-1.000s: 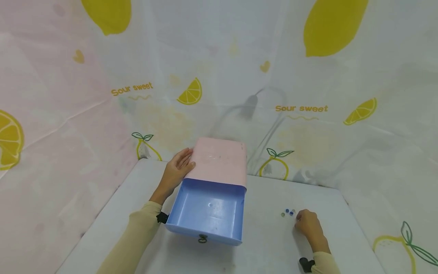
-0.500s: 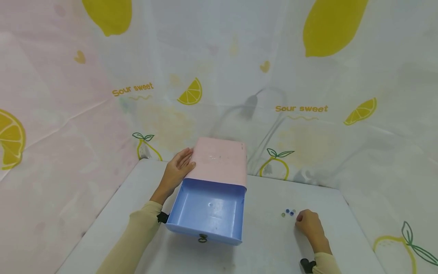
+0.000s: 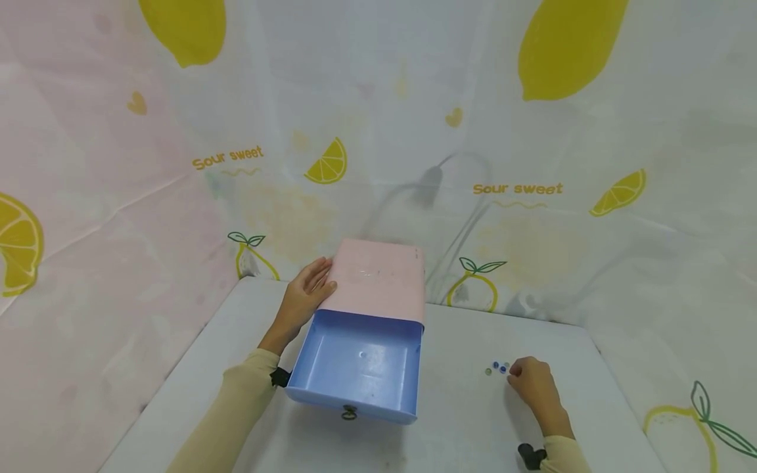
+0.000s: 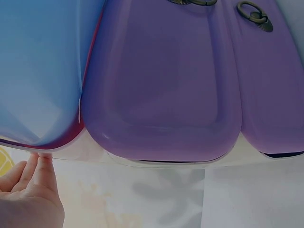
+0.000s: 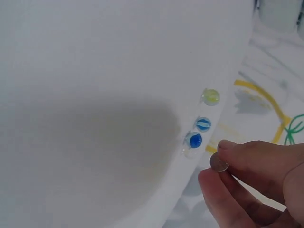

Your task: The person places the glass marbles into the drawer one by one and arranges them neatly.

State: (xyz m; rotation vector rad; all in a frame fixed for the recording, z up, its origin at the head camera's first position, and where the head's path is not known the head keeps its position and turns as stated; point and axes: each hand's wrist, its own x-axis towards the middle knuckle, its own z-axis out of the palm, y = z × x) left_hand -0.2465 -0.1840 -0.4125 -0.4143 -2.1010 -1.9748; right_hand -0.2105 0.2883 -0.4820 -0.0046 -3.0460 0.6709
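Observation:
A small drawer cabinet with a pink casing (image 3: 375,279) stands at the middle of the table. Its top blue drawer (image 3: 363,361) is pulled far out and holds nothing; purple drawers (image 4: 166,85) below it are pushed in. My left hand (image 3: 300,299) rests against the casing's left side, fingers along the side and thumb at the top edge. To the right, my right hand (image 3: 535,387) pinches a clear marble (image 5: 219,162) between thumb and forefinger. Beside those fingertips lie a yellow-green marble (image 5: 212,97), a striped blue marble (image 5: 203,124), a dark blue marble (image 5: 194,140) and a clear one.
The white table (image 3: 461,407) meets a lemon-print curtain (image 3: 378,131) at its back and sides. A metal ring pull (image 3: 349,412) hangs from the blue drawer's front, which juts toward the table's near side.
My right hand has risen slightly near the marbles. The left hand stays on the cabinet, and the blue drawer remains pulled out.

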